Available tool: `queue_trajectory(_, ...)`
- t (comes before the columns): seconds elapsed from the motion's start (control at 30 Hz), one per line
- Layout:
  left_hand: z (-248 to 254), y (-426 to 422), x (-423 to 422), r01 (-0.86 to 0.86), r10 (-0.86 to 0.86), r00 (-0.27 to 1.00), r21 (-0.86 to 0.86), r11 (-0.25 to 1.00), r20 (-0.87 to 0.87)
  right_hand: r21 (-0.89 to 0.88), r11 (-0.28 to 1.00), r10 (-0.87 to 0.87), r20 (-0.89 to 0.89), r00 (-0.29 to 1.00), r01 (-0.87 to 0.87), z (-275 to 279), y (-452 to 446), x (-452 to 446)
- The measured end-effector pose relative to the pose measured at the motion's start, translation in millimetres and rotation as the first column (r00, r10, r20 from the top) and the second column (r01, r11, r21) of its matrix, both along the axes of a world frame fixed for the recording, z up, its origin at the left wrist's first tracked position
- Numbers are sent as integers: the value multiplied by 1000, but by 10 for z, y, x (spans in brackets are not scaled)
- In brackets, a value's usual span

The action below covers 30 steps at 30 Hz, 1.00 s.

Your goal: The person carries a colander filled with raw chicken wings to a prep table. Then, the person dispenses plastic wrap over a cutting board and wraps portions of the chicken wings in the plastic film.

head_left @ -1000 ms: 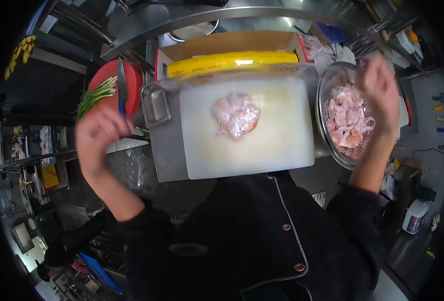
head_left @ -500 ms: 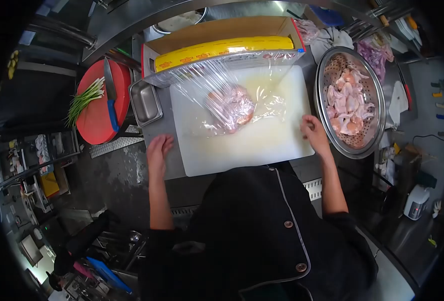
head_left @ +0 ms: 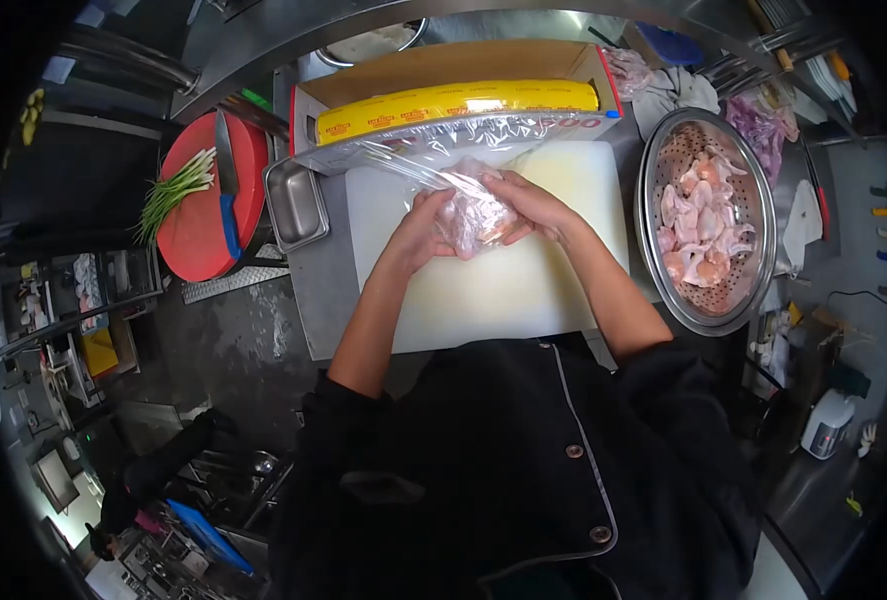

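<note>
Between my two hands is a bundle of raw chicken in clear plastic wrap (head_left: 475,215), over the white cutting board (head_left: 493,305). My left hand (head_left: 421,232) grips its left side, and my right hand (head_left: 531,208) grips its right side, with the fingers curved round it. From the bundle the clear film stretches back to the open box (head_left: 308,150), where a yellow roll (head_left: 458,108) lies. To the right, a metal colander (head_left: 653,190) holds raw chicken pieces (head_left: 701,220).
On the left are a red round board (head_left: 188,235) with green onions (head_left: 178,190) and a blue-handled knife (head_left: 229,190). A small metal tray (head_left: 297,203) sits beside the cutting board. Another person in dark clothing (head_left: 168,460) is at the lower left.
My hands have come in from apart, beside the cutting board, and closed on the wrapped chicken. Half a second ago the film lay spread over it; now it is gathered around the bundle.
</note>
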<state>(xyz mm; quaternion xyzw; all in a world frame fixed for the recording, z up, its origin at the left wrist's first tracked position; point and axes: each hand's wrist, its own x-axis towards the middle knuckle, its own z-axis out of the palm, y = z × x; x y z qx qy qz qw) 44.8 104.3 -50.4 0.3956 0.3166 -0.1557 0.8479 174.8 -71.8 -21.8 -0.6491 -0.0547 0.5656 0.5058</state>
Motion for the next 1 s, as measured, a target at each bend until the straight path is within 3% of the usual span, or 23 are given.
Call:
queue_trajectory(0.07,16,-8,36,21,-20,1000,-58,998,10,46,998,50,-32,998,-49,40,2,47)
queue_trajectory(0.17,333,-227,-81,-176,156,960,67,982,232,71,997,-14,260,966,-5,66,-39,-95)
queue_trajectory(0.2,432,-218,-14,-176,156,960,68,982,234,72,997,-14,261,965,-5,170,3,-64)
queue_trajectory(0.3,734,-151,229,-409,388,816,-46,911,428,359,926,-256,379,889,114,662,133,18)
queue_trajectory(0.43,1138,111,701,-481,439,683,-92,872,584,446,891,-316,473,822,85,1067,447,316)
queue_trajectory(0.53,1413,143,812,-532,441,573,-96,841,691,676,698,-547,291,785,236,1111,555,368)
queue_trajectory(0.57,1535,162,851,-532,437,565,-96,841,700,683,694,-548,295,783,228,1177,585,414)
queue_trajectory(0.67,1751,144,845,-563,499,458,-194,803,736,842,507,-549,148,823,187,1340,576,439)
queue_trajectory(0.7,1774,147,841,-565,502,459,-195,801,733,839,510,-547,148,824,188,1335,582,441)
queue_trajectory(0.8,1905,204,920,-639,649,388,-317,701,654,923,279,-498,-96,862,264,1413,651,521)
queue_trajectory(0.97,2024,184,851,-623,626,299,-350,699,720,944,235,-527,-77,846,232,1615,672,516)
queue_trajectory(1.0,1941,184,846,-640,626,325,-323,697,709,909,292,-554,-92,827,297,1560,639,473)
